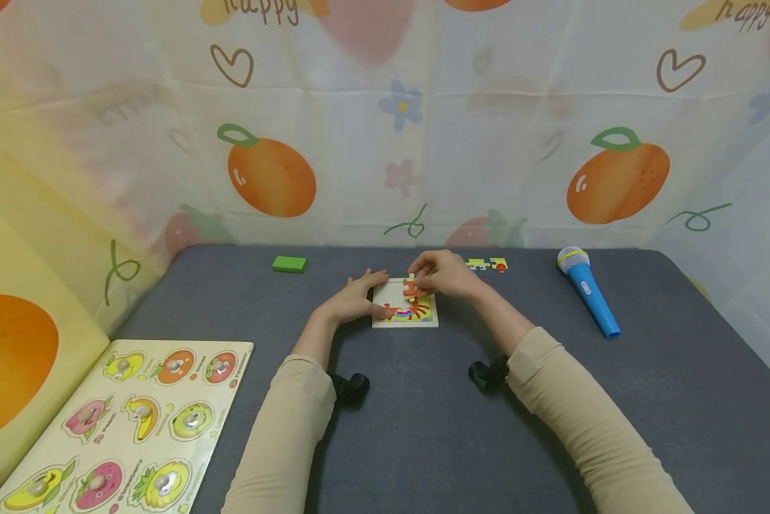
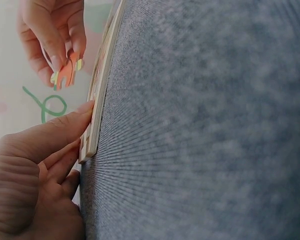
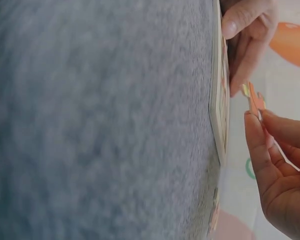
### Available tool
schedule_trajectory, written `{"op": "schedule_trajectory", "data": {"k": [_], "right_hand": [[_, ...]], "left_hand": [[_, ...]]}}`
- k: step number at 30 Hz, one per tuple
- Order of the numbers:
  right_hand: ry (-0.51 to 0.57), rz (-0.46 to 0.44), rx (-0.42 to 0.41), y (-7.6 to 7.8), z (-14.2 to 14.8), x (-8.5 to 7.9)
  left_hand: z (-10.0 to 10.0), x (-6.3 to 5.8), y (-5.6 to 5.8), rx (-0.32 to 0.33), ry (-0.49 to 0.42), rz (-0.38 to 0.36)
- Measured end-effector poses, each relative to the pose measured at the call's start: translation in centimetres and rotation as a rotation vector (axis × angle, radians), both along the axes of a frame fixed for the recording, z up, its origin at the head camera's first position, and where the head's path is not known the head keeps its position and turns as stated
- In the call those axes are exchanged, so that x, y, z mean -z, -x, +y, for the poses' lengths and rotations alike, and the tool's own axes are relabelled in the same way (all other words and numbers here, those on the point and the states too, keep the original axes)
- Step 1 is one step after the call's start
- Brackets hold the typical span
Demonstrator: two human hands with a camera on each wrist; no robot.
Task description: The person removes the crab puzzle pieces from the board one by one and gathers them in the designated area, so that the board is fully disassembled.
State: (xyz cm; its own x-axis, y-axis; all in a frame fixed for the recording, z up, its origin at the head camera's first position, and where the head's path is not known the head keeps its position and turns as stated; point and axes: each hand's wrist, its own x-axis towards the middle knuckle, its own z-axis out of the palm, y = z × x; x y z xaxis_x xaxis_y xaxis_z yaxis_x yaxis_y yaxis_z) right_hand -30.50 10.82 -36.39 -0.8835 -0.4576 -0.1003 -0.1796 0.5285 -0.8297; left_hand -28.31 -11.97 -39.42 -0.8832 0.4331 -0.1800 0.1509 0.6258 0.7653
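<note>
A small square jigsaw board [image 1: 389, 293] lies near the far side of the table, its lower part filled with colourful picture pieces and its upper part bare. My left hand [image 1: 351, 298] holds it by the left side, the thumb [image 2: 70, 127] on the near corner and fingers spread along the far edge. Above the board, my right hand [image 1: 447, 274] pinches an orange puzzle piece [image 3: 256, 97] with yellow-green ends between thumb and fingertips. In the left wrist view this piece [image 2: 67, 72] is held tilted, apart from the board.
Two loose yellow puzzle pieces [image 1: 487, 264] lie behind the right forearm. Farther right is a blue toy microphone [image 1: 590, 296]. A green block [image 1: 290, 265] sits at the back left, and a fruit knob puzzle [image 1: 118, 400] covers the front left. A fruit-print curtain [image 1: 346, 150] hangs behind.
</note>
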Motion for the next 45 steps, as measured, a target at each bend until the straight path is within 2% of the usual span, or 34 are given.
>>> {"op": "schedule_trajectory", "data": {"k": [14, 20, 27, 34, 45], "right_hand": [[0.004, -0.002, 0.062, 0.6, 1.6, -0.2], [-0.04, 0.052, 0.082, 0.7, 2.8, -0.3], [-0.035, 0.106, 0.09, 1.2, 4.4, -0.2], [-0.001, 0.044, 0.132, 1.6, 6.1, -0.3], [0.01, 0.016, 0.157, 2.2, 8.8, -0.1]], "left_hand": [[0.0, -0.1, -0.1, -0.002, 0.007, 0.008], [0.1, 0.1, -0.1, -0.009, 0.006, 0.021], [0.1, 0.2, -0.2, -0.008, -0.002, 0.028], [0.1, 0.2, -0.2, -0.009, -0.011, 0.03], [0.1, 0.1, -0.2, -0.021, -0.017, 0.008]]}}
